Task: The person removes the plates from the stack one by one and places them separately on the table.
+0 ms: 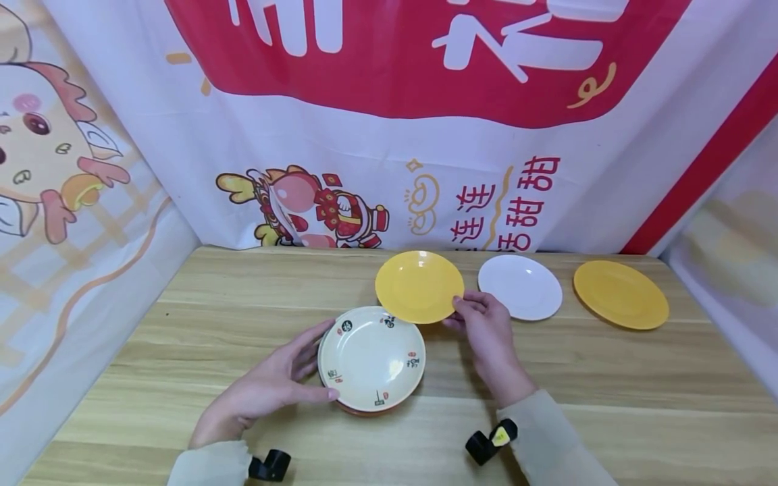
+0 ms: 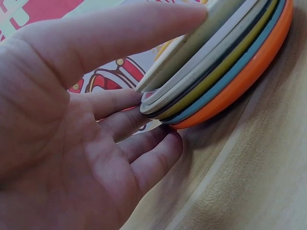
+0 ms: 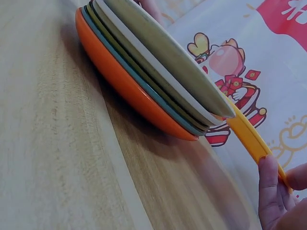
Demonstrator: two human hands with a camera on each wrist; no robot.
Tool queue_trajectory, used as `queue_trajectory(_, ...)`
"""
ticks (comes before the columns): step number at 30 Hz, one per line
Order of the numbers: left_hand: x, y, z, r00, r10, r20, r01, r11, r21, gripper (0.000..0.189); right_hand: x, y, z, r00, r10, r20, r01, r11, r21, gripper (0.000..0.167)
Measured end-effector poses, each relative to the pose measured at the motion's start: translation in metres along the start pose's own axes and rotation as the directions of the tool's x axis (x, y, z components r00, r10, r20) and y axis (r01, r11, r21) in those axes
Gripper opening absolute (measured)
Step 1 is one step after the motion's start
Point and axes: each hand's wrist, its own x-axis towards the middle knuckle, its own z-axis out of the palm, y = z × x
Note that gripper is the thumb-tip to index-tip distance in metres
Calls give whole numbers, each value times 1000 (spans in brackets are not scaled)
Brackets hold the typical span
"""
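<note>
A stack of plates (image 2: pixel 225 72) sits on the table, its layers running from orange at the bottom through teal, olive and white. On top lies a cream plate (image 1: pixel 372 361) with small dark and red characters round its rim. My left hand (image 1: pixel 273 381) holds the stack's left side, thumb at the top rim and fingers against the stacked edges. My right hand (image 1: pixel 484 331) pinches the right rim of a yellow plate (image 1: pixel 418 283), thumb on top. In the head view that plate overlaps the far edge of the cream one; in the right wrist view it appears tilted beyond the stack.
To the right, a white plate (image 1: pixel 521 288) and another yellow plate (image 1: pixel 620 295) lie apart near the back of the wooden table (image 1: pixel 231 297). A printed cloth (image 1: pixel 340 148) hangs behind the table, and more cloth hangs at both sides.
</note>
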Motion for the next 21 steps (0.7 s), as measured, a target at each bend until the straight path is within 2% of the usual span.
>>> queue_trajectory(8,1,-2,0,1000,16,9,-16,1000,-10,112,13,6,6,999,33,-43,-29,994,102,39)
queue_trajectory(14,1,-3,0,1000,16,10,-16,1000,-19,112,19,6,9,996,61,-65,-55,994,96,40)
queue_trajectory(21,0,-2,0,1000,8,6,-8,1000,-26,111,24,6,14,996,53,-77,-45,994,99,39)
